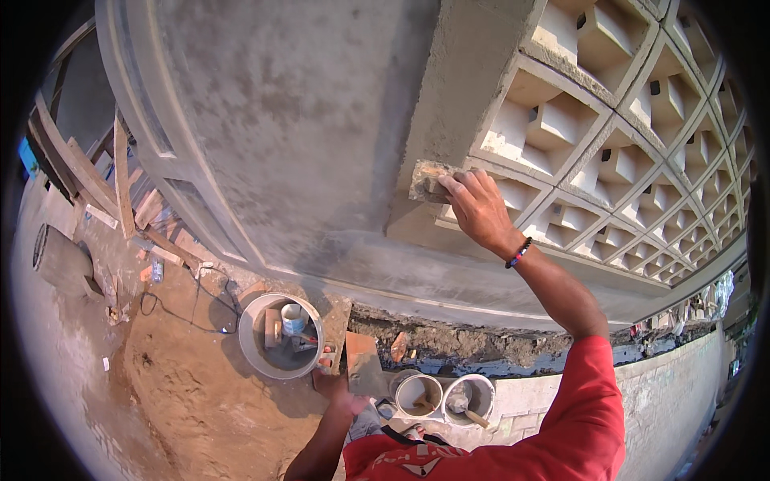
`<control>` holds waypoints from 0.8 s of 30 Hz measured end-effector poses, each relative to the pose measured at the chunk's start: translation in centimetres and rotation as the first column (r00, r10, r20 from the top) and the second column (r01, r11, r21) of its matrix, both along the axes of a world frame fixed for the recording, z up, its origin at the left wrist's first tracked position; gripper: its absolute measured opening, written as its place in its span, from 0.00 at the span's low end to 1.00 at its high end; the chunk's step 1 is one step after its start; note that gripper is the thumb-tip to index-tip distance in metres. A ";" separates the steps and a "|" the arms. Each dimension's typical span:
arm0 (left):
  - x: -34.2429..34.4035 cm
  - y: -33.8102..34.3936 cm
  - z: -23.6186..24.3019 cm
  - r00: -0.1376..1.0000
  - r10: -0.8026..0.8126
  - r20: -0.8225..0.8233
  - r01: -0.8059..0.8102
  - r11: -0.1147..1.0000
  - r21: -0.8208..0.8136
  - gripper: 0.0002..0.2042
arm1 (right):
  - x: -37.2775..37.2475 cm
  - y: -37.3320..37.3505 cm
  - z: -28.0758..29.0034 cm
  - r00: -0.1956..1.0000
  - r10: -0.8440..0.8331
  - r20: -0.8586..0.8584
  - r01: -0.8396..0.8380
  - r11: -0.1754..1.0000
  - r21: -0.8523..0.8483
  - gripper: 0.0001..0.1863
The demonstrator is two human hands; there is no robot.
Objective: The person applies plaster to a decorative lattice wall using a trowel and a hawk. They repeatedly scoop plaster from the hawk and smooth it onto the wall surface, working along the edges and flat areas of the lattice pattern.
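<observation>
Grey plaster coats the wall (273,120), and the float (423,183) lies against its raised border, just beside the lattice (553,132). The right hand (481,210) is clamped on the float, fingers curled over its near side, the arm stretched well out. At that reach the wrist could tip, and a tilted edge would probably gouge the border. If the plaster is soft (hard to judge by eye), heavy pressure could drag it. The left hand (346,401) is low, near the person's clothing; whether it grips anything, I cannot tell. Footing looks like another risk: a sideways step might knock a container, a forward one might meet the trench (461,341).

The big bucket (251,338) holds a tin (293,319), a block (273,327) and a tool (305,343) too small to identify. The small bucket (399,391) has something murky and brownish inside, liquid or slurry. Just beside it, the white bucket (488,393) contains grey stuff and a wooden handle (477,419) that lies across the rim; catching it with a leg could tip the load out.
</observation>
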State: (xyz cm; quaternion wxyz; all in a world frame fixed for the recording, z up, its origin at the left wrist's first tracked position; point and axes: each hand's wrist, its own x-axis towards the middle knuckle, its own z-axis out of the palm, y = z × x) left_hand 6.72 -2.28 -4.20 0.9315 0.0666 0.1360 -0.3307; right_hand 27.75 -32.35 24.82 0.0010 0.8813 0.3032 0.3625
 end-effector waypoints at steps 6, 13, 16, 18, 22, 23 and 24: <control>-1.0 -0.6 -1.1 0.975 0.043 0.217 -0.075 0.987 0.140 0.20 | 2.5 0.8 8.8 0.939 -0.085 0.333 0.063 0.995 0.077 0.21; -0.4 -1.2 0.5 0.993 0.064 0.102 -0.057 0.996 -0.071 0.18 | 0.3 -1.3 -7.5 0.984 -0.107 -0.142 0.061 0.953 -0.296 0.21; -0.7 -0.5 -1.6 0.987 0.093 0.132 -0.092 0.996 -0.015 0.19 | -0.4 0.4 -4.3 0.993 -0.062 -0.096 0.046 0.987 -0.156 0.19; -0.7 -0.3 -0.3 0.988 0.090 0.123 -0.097 0.994 0.050 0.19 | -0.2 1.4 1.7 0.995 -0.073 0.064 0.072 0.997 0.014 0.19; -1.0 -0.3 -1.2 0.993 0.096 0.071 -0.099 0.994 0.038 0.19 | 1.6 0.9 6.1 0.958 -0.115 0.263 0.087 0.989 0.116 0.20; -1.4 -0.4 -2.2 0.996 0.076 0.055 -0.078 0.997 0.030 0.20 | 2.2 -0.2 4.0 0.965 -0.116 0.237 0.107 0.993 0.050 0.21; -1.4 -0.5 -4.3 0.998 0.049 0.039 -0.051 0.998 0.037 0.20 | 1.7 0.1 1.8 0.984 -0.090 0.152 0.093 0.996 -0.012 0.22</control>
